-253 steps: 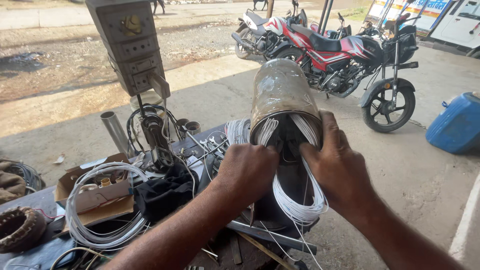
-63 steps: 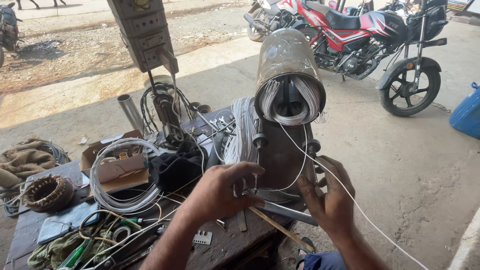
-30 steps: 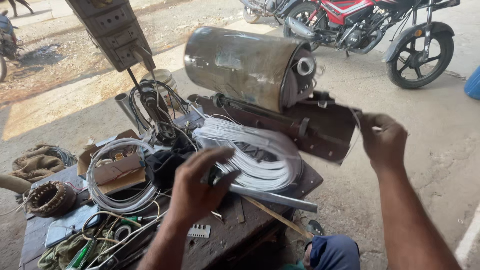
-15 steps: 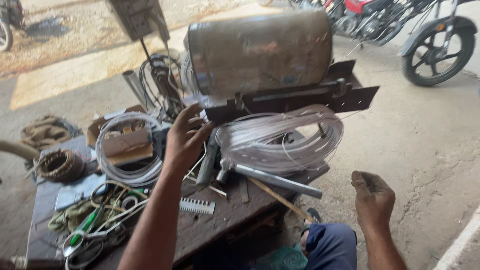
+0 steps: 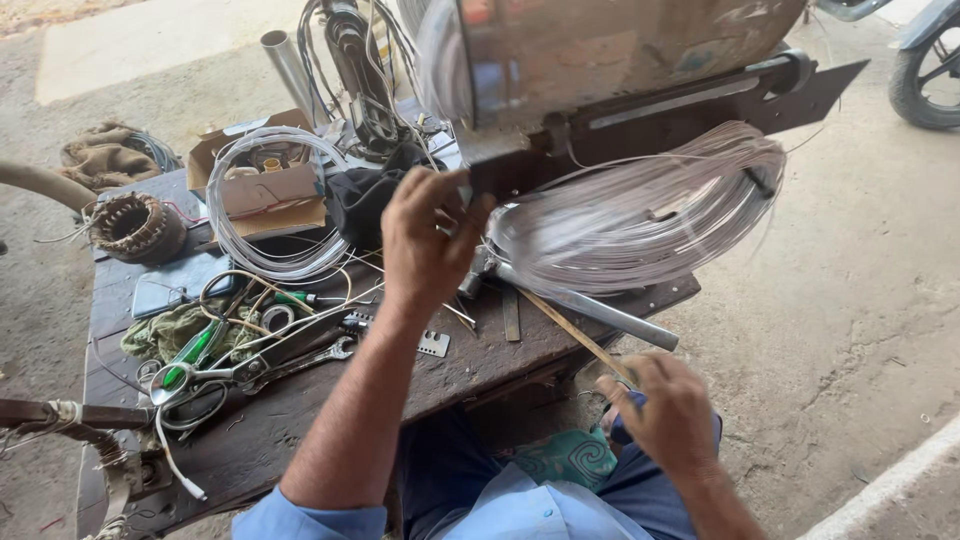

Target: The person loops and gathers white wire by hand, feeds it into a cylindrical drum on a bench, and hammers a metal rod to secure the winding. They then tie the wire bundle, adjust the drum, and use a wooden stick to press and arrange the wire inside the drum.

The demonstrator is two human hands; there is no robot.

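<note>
1. While you sit at the desk (image 5: 560,345), your left hand (image 5: 428,240) is raised to the dark bracket under the metal drum (image 5: 620,50). Its fingers are curled toward the bracket's left end, but the blur hides whether this grip has actually closed on anything: cannot tell.
2. Your right hand (image 5: 668,412) sits low by your knee, off the desk edge, with the fingers loosely curled. It is touching or just beside the lower end of a thin wooden stick (image 5: 570,335); a firm grip is not visible.
3. The white wire coil (image 5: 640,215) hangs below the drum, just right of your left hand. It is streaked with blur, so it appears to be swinging or turning with the drum; judged, not confirmed.
4. The steel bar (image 5: 590,310) slants from under the coil toward the desk's right edge, probably acting as a handle or rest.
5. The left half of the desk is crowded: a second wire loop (image 5: 275,205) over a cardboard box (image 5: 270,185), a copper-wound ring (image 5: 135,225), a spanner (image 5: 300,362), a green-handled tool (image 5: 190,355) and a green rag (image 5: 165,330).
6. Open room: bare concrete floor (image 5: 850,330) lies right of the desk; a motorcycle wheel (image 5: 925,70) stands well apart, top right. The coil overhangs the desk's right edge.
</note>
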